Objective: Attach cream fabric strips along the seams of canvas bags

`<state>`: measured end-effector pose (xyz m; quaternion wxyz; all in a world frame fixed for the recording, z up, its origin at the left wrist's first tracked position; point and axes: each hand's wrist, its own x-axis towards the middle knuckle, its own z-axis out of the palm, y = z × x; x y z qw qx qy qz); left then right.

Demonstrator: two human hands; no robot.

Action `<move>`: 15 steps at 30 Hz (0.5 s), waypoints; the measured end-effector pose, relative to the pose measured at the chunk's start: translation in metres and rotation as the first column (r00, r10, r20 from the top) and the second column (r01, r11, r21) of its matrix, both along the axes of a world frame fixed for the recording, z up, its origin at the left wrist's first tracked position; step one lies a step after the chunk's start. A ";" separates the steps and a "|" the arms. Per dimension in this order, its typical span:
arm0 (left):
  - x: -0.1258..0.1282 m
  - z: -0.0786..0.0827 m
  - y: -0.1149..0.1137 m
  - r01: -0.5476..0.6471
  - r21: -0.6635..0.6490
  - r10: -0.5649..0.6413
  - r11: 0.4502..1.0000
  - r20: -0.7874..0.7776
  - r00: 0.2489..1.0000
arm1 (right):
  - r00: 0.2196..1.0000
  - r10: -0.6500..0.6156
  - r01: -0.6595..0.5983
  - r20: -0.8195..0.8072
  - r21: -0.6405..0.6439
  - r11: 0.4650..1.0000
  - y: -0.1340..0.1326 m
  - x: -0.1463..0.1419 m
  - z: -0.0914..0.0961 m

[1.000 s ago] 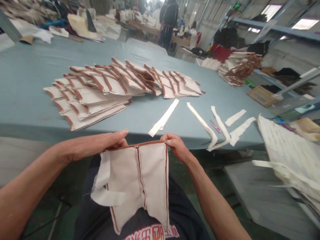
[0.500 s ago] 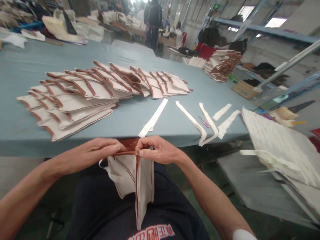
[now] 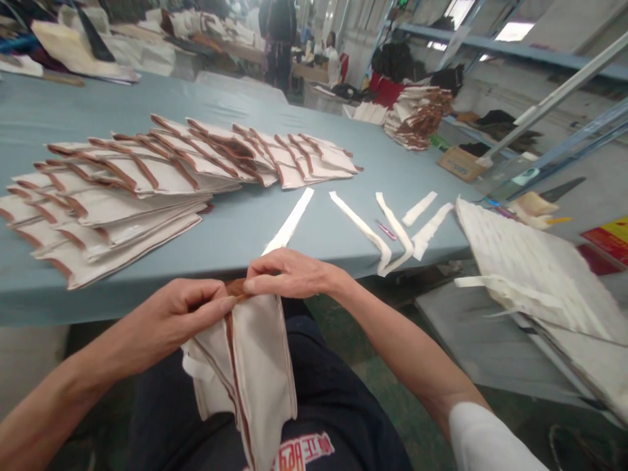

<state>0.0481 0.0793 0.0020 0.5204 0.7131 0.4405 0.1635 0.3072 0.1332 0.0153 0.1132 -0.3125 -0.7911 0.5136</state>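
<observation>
A cream fabric bag piece [image 3: 262, 353] with brown trim hangs over my lap, below the table's front edge. My left hand [image 3: 196, 307] pinches its brown top edge at the corner, thumb on the near side. Close beside it, my right hand [image 3: 284, 275] grips the same brown edge between thumb and curled fingers. A white strip [image 3: 195, 366] dangles at the piece's left side. Just beyond my right hand, another white strip [image 3: 290, 219] lies on the table, its near end hidden behind the hand.
Overlapping cream pieces with brown trim [image 3: 132, 190] cover the table's left side. White strips [image 3: 360, 226] and a small purple tool [image 3: 385, 229] lie to the right. A board with white strips [image 3: 534, 281] stands at right. A cardboard box [image 3: 460, 163] sits farther back. A person [image 3: 279, 39] stands beyond the table.
Both hands have shifted left and closer together along the brown edge. The piece has turned, showing a broader cream panel. The view has swung slightly right.
</observation>
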 end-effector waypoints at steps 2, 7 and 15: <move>-0.009 0.002 -0.005 -0.001 0.089 0.008 0.996 -0.078 0.997 | 0.999 -0.038 0.038 -0.010 -0.004 0.999 0.001 0.008 -0.006; -0.032 0.005 -0.022 0.004 0.393 0.073 0.920 -0.181 0.981 | 0.989 -0.062 0.052 -0.131 -0.083 0.995 -0.015 0.019 -0.013; -0.048 -0.009 -0.026 -0.035 0.350 0.137 0.936 -0.272 0.952 | 0.976 -0.018 -0.004 -0.218 -0.100 0.995 -0.036 0.010 0.013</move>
